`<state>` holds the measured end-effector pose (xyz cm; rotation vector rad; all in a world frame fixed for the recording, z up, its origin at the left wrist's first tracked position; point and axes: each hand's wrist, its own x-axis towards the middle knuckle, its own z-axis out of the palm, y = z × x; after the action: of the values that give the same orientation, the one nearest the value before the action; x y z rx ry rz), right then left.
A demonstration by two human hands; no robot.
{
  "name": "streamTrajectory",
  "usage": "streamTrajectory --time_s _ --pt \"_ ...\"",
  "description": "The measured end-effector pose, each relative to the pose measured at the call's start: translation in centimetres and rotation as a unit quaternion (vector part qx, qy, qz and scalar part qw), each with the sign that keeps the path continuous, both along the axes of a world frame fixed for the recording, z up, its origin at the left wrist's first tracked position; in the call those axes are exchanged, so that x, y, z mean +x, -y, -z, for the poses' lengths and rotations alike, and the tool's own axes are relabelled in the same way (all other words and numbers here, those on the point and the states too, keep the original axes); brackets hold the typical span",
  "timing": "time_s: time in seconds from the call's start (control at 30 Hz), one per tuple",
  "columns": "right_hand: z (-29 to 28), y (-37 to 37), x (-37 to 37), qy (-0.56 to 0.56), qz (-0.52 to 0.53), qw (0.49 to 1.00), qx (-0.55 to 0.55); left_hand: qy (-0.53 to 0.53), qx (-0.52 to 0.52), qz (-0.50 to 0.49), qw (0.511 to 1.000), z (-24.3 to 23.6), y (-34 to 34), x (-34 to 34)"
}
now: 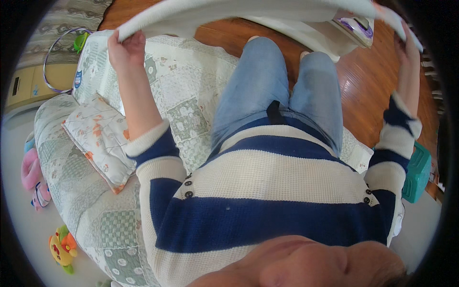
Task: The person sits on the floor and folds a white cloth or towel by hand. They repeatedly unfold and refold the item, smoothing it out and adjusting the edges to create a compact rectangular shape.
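My left hand point(126, 49) is raised at the upper left, its fingers closed on one edge of a long white cloth point(191, 18). At the upper right my right hand point(407, 45) is up too, closed around the cloth's other end. Between them the cloth spans the top of the view in an arc, lifted in front of my knees. An orange-pink patch shows near its right end. The cloth's upper part runs out of the picture, so its full shape is hidden.
I sit on a patchwork quilt point(184, 117). A floral pillow point(98, 138) lies to my left, with a pink toy point(31, 170) and a yellow-orange plush toy point(62, 248) beyond the quilt. A teal container point(417, 172) stands on the right. A white-and-purple box point(356, 29) is ahead, over wooden floor point(368, 91).
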<state>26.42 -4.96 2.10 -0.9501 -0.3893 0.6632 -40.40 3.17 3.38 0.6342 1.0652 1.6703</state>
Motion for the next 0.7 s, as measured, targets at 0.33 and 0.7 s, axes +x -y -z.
streamTrajectory --time_s 0.33,0.7 --pt "25.1 30.2 -9.1 -0.076 -0.038 0.971 -0.224 0.014 -0.245 0.086 0.966 23.8 23.1 0.2" --pt "24.1 29.5 -12.0 -0.182 0.008 0.952 -0.247 0.011 -0.255 -0.012 0.967 24.9 17.7 -3.8"
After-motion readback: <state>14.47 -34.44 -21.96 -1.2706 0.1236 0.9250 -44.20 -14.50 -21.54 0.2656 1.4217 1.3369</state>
